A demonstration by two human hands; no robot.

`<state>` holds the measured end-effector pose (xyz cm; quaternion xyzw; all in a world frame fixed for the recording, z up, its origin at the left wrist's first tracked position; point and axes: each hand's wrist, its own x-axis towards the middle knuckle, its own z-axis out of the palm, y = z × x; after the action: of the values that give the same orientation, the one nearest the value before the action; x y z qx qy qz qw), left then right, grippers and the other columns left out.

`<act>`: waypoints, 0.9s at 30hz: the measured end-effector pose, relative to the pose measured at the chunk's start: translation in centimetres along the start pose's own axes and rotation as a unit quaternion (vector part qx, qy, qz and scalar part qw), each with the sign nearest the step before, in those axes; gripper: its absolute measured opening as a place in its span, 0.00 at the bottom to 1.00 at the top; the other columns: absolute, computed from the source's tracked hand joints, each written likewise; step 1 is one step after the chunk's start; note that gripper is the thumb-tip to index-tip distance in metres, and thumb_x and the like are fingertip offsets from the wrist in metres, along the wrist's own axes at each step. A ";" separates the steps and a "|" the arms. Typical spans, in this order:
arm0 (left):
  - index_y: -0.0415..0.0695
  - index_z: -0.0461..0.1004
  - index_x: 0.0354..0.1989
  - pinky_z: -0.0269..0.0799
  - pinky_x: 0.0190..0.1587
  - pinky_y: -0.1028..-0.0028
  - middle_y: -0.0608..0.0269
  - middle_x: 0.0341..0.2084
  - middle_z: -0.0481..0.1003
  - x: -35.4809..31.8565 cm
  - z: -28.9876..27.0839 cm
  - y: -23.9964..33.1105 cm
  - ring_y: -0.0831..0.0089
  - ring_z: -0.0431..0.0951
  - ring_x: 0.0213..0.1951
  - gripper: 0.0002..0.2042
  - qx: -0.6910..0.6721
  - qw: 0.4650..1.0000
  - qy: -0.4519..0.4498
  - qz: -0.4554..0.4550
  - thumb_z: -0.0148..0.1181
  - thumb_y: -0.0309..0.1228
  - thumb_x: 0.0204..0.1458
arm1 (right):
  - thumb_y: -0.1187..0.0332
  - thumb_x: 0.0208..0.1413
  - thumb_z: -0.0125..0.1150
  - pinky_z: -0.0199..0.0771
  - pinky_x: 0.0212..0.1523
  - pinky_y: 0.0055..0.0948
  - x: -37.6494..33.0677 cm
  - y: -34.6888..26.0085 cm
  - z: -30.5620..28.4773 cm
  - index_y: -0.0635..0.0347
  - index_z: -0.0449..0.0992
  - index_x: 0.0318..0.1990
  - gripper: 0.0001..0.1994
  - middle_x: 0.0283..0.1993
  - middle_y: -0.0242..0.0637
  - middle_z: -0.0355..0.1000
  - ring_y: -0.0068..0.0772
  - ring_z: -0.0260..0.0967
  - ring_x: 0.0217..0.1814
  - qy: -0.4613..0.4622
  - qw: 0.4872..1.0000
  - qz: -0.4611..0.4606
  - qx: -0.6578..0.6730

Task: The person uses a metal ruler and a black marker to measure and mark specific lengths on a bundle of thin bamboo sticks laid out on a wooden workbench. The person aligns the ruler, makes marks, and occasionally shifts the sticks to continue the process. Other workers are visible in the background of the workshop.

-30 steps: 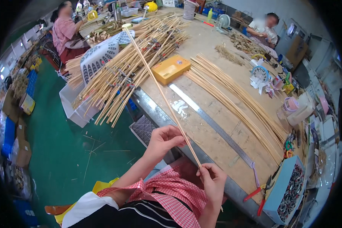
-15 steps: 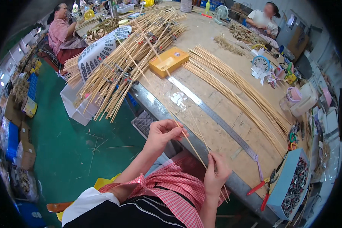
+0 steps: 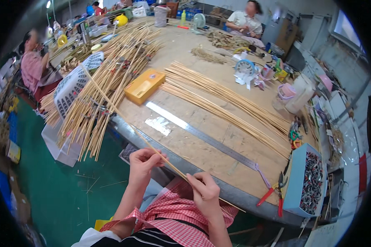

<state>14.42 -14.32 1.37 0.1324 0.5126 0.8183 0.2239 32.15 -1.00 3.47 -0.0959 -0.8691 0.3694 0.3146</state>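
Observation:
A long, thin bamboo stick slants across the table's front edge, from over the big bundle at the far left down to my right side. My left hand pinches it between thumb and fingertips. Farther down its length my right hand is closed round it, thumb on top. The stick's lower end sticks out past my right hand. It may be two sticks lying together; I cannot tell. Beyond my hands, a steel ruler lies on the wooden table.
Bundled sticks with clips fill the left side. An orange box stands near two rows of loose sticks. At the right are red-handled pruners and a blue box of small clips. Two people sit across the table.
Two sticks showed apart near my hands; now they line up as one line. My right hand has come closer to my left. The whole view has turned right.

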 end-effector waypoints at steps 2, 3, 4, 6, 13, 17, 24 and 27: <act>0.31 0.79 0.38 0.85 0.37 0.71 0.49 0.33 0.83 0.0 -0.5 0.6 0.62 0.86 0.35 0.06 -0.008 1.000 -0.001 0.010 0.66 0.23 0.57 | 0.85 0.48 0.63 0.77 0.40 0.37 0.1 0.0 0.4 0.61 0.82 0.51 0.21 0.40 0.44 0.74 0.46 0.75 0.41 -0.012 1.000 -0.006 0.010; 0.30 0.79 0.38 0.85 0.36 0.71 0.48 0.33 0.83 0.0 -0.7 0.8 0.61 0.86 0.35 0.06 -0.009 1.000 -0.002 0.015 0.66 0.23 0.57 | 0.85 0.48 0.63 0.77 0.40 0.37 0.3 -0.2 0.5 0.61 0.82 0.51 0.21 0.40 0.45 0.74 0.46 0.75 0.41 -0.020 1.000 -0.008 0.023; 0.30 0.79 0.38 0.85 0.36 0.70 0.48 0.33 0.83 0.0 -0.7 0.5 0.60 0.86 0.35 0.07 -0.015 1.000 -0.006 0.013 0.66 0.23 0.57 | 0.84 0.48 0.63 0.77 0.42 0.37 0.3 -0.2 0.3 0.61 0.81 0.51 0.20 0.41 0.46 0.74 0.47 0.75 0.42 -0.031 0.999 -0.003 0.030; 0.31 0.79 0.37 0.85 0.36 0.70 0.49 0.33 0.83 0.4 -0.7 0.4 0.61 0.86 0.35 0.06 -0.020 0.999 -0.017 0.033 0.67 0.22 0.57 | 0.82 0.50 0.64 0.77 0.44 0.38 0.5 0.0 0.0 0.62 0.81 0.50 0.18 0.43 0.47 0.75 0.49 0.76 0.44 -0.055 0.997 0.008 0.044; 0.31 0.78 0.36 0.86 0.36 0.68 0.52 0.30 0.82 0.2 -1.6 3.2 0.63 0.86 0.32 0.05 0.001 0.996 0.017 0.091 0.66 0.21 0.56 | 0.69 0.60 0.62 0.68 0.64 0.49 8.1 9.7 -5.6 0.69 0.77 0.52 0.16 0.56 0.57 0.72 0.59 0.68 0.61 -0.026 0.983 0.054 -0.173; 0.30 0.78 0.35 0.87 0.37 0.65 0.52 0.29 0.80 0.1 -1.5 3.0 0.63 0.85 0.32 0.05 0.002 0.996 0.015 0.089 0.66 0.20 0.54 | 0.67 0.61 0.62 0.65 0.67 0.48 12.2 19.0 -9.8 0.71 0.72 0.57 0.21 0.62 0.60 0.69 0.59 0.64 0.67 0.011 0.929 0.040 -0.368; 0.30 0.78 0.36 0.86 0.37 0.66 0.50 0.29 0.82 -0.1 -1.5 2.9 0.61 0.86 0.32 0.06 0.011 0.996 -0.005 0.093 0.67 0.20 0.53 | 0.69 0.60 0.60 0.68 0.66 0.46 11.5 21.1 -9.2 0.73 0.70 0.60 0.22 0.61 0.58 0.71 0.55 0.67 0.65 -0.036 0.906 0.056 -0.418; 0.30 0.79 0.36 0.86 0.37 0.67 0.49 0.29 0.82 -0.1 -1.4 2.8 0.62 0.86 0.32 0.06 0.011 0.996 -0.012 0.090 0.67 0.20 0.53 | 0.74 0.58 0.57 0.75 0.59 0.42 10.4 19.7 -8.3 0.70 0.75 0.53 0.17 0.55 0.54 0.75 0.51 0.71 0.60 -0.057 0.875 0.062 -0.476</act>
<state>13.18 -16.52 3.31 0.1900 0.5045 0.8281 0.1538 27.88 21.97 -1.04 -0.2668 -0.9486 -0.0654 0.1571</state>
